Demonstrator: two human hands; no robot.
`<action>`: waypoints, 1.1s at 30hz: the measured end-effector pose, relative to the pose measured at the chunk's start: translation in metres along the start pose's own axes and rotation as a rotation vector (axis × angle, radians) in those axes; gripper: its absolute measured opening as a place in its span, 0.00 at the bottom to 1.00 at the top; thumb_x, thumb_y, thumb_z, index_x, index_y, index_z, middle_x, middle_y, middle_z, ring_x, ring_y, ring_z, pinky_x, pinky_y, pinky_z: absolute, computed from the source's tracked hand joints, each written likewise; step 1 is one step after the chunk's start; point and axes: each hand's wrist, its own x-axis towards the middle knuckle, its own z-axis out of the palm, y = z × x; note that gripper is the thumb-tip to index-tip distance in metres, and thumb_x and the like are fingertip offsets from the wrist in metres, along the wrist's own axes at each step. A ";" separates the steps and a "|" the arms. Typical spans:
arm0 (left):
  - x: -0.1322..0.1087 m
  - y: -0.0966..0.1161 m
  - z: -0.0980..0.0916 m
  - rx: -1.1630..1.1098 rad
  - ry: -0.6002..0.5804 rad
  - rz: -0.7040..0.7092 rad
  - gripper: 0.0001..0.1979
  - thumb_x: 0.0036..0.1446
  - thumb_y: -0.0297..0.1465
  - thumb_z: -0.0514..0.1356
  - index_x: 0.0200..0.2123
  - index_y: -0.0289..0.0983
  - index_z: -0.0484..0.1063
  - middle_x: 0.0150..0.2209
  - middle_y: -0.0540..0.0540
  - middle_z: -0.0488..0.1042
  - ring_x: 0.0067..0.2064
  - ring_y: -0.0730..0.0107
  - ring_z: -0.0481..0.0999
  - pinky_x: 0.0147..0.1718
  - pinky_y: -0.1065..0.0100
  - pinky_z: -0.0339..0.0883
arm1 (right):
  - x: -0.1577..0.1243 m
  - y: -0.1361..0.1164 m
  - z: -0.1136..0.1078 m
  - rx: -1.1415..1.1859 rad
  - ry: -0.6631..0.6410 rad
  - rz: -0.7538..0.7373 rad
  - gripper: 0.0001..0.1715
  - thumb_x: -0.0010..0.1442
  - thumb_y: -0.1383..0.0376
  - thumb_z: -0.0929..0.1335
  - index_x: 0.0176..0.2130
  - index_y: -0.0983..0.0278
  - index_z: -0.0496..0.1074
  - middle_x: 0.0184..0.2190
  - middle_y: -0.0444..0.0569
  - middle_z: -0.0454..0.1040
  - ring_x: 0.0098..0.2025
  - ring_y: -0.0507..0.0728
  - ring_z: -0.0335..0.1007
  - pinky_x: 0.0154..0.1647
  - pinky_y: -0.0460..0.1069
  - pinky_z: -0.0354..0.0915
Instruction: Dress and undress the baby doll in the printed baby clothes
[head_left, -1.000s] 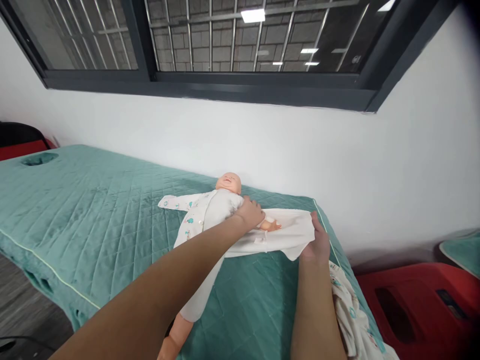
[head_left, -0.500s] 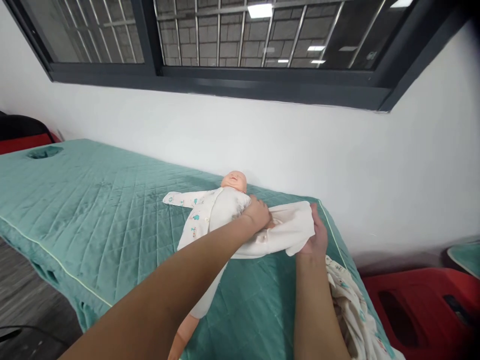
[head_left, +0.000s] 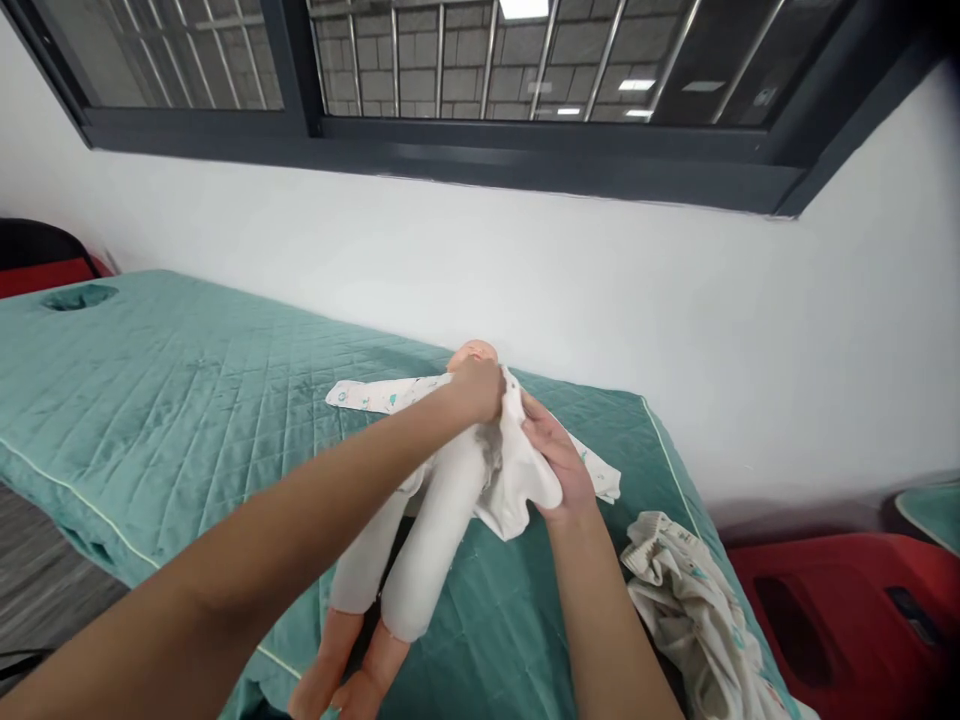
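A baby doll [head_left: 439, 535] with a white cloth body lies on its back on the green quilted bed cover. Its head [head_left: 474, 350] is toward the wall, partly hidden by my left hand. It wears a white baby shirt [head_left: 517, 485] with a small print, sleeves out to both sides. My left hand [head_left: 480, 388] is closed on the shirt's edge at the upper chest; its fingertips are mostly hidden. The shirt's front panel, lifted off the belly, is gripped along its outer side by my right hand [head_left: 559, 455].
A crumpled printed baby garment [head_left: 686, 600] lies by the right edge of the bed [head_left: 225, 400]. Beyond that edge stands a red plastic object [head_left: 847, 610]. A white wall [head_left: 450, 260] with a barred window runs along the back.
My right hand has come left with the shirt panel, which was stretched out to the right. My left hand has moved up toward the doll's neck. Both doll legs now show.
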 end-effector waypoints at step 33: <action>-0.235 -0.071 0.117 -1.256 0.391 -0.453 0.12 0.57 0.29 0.57 0.45 0.40 0.70 0.43 0.46 0.76 0.46 0.64 0.75 0.48 0.61 0.66 | -0.061 0.051 -0.020 -0.524 0.385 -0.239 0.16 0.56 0.66 0.71 0.46 0.58 0.73 0.43 0.47 0.76 0.44 0.55 0.72 0.45 0.52 0.68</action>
